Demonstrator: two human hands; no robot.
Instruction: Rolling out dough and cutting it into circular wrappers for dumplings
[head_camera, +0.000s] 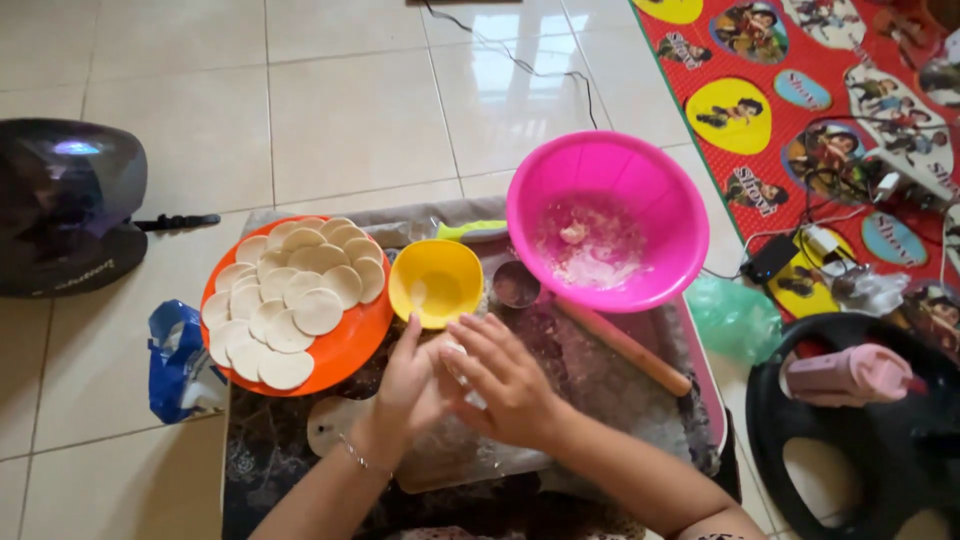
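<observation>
Both hands meet at the middle of the low table (300, 470), over a floured dark mat. Left hand (408, 385) and right hand (505, 380) are cupped together, fingers curled around a small piece of white dough (455, 352) pinched between them; most of it is hidden by the fingers, so I can't tell its shape. A thin bracelet (355, 455) sits on the left wrist.

Just ahead of the hands: a small yellow bowl (436, 280), and left of it an orange plate (345, 345) stacked with overlapping round dough wrappers (295, 300). Right of the yellow bowl is a small dark round cup (515, 285), then a large pink bowl (605, 215) with white dough scraps and flour inside. A wooden rolling pin (625, 348) lies diagonally on the mat just right of the right hand, below the pink bowl.

On the tiled floor: a blue-and-white bag (178, 360) touches the table's left edge, with a dark rounded appliance (65, 205) further left. Right side: a red patterned mat (800, 100) with cables and a black ring-shaped object (800, 420).
</observation>
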